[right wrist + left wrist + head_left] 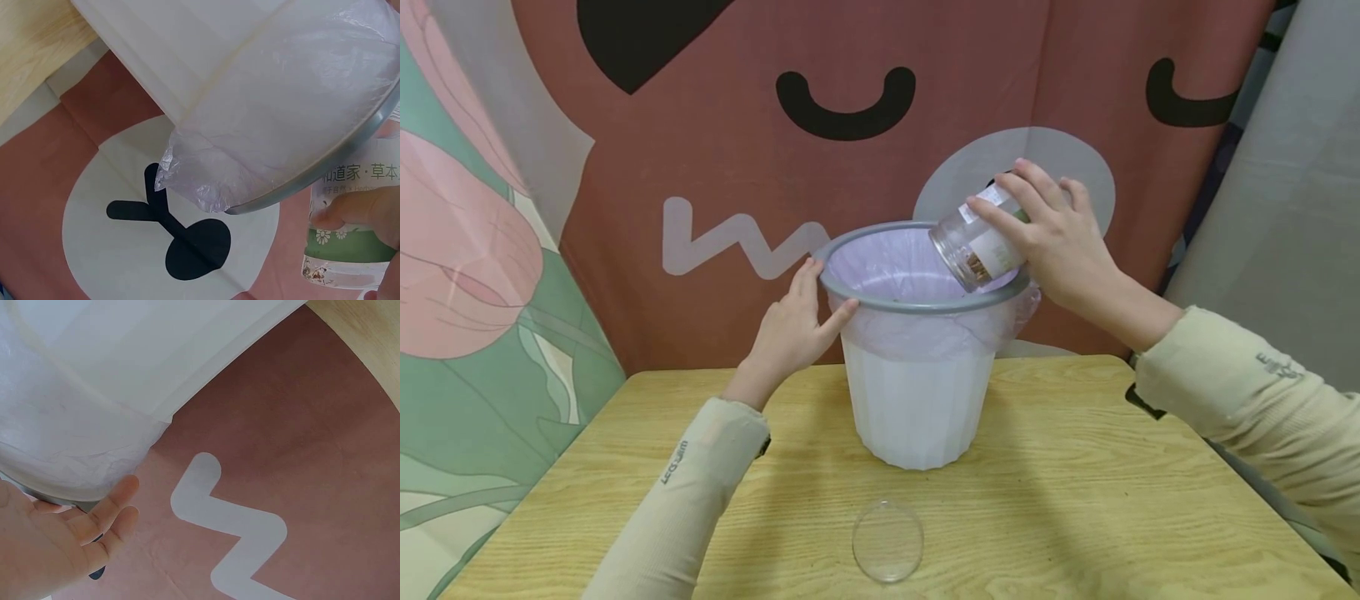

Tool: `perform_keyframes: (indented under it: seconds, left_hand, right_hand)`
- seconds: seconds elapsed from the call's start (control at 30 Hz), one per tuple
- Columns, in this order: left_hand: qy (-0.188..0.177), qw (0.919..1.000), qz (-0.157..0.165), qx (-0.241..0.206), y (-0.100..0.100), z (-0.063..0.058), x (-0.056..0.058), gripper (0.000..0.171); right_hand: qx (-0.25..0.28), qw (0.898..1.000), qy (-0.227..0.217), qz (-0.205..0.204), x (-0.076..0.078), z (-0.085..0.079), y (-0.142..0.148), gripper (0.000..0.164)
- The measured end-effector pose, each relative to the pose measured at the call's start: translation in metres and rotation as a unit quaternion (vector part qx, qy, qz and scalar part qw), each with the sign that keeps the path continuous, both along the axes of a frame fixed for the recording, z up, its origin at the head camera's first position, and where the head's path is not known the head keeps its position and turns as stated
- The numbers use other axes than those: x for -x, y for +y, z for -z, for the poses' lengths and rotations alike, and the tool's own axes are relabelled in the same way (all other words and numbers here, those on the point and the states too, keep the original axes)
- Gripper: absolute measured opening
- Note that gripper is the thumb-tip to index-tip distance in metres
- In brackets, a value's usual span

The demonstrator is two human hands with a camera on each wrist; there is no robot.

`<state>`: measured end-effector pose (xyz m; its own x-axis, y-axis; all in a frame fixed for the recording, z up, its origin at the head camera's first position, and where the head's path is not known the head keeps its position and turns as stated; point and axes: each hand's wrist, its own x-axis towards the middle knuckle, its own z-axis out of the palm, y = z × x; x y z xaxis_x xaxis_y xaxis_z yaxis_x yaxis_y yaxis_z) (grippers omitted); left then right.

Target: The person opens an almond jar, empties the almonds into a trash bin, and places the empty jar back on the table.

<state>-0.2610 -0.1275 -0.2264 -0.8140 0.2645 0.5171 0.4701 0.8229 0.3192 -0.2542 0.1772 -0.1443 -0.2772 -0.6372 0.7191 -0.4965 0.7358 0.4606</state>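
Observation:
A white bin with a grey rim and a thin pale purple bag folded over it stands upright on the table. My left hand rests on the rim's left side, thumb and fingers spread. In the left wrist view, the fingers lie extended along the edge. My right hand grips a clear jar, tilted with its mouth down and left over the bin's right side. Brown bits show inside the jar. Its label has a green band and white flowers.
A clear round lid lies flat on the wooden table in front of the bin. Close behind the table hangs a printed curtain with a cartoon face. A grey curtain hangs at the right.

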Motion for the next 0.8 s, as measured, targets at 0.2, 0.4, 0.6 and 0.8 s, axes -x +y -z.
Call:
perform_keyframes:
  seconds: [0.2,0.4,0.6,0.8]
  left_hand:
    - [0.000,1.0000,0.001,0.000,0.0000,0.0007,0.0005,0.085]
    - [0.000,1.0000,0.001,-0.002,0.0002,0.0010,0.0007,0.085]
    - [-0.002,1.0000,0.000,-0.001,0.0002,0.0005,0.0001,0.085]
    - [-0.004,1.0000,0.000,-0.001,0.0000,0.0001,-0.0003,0.085]
  right_hand:
    - [-0.011,1.000,0.003,0.002,0.0004,0.0003,0.0006,0.077]
    - [-0.023,1.000,0.012,0.003,0.0011,0.0007,0.0011,0.077]
    - [-0.043,0.999,0.033,0.003,0.0014,0.0003,0.0022,0.079]
    - [-0.050,0.998,0.045,0.006,0.0012,0.0000,0.0027,0.081]
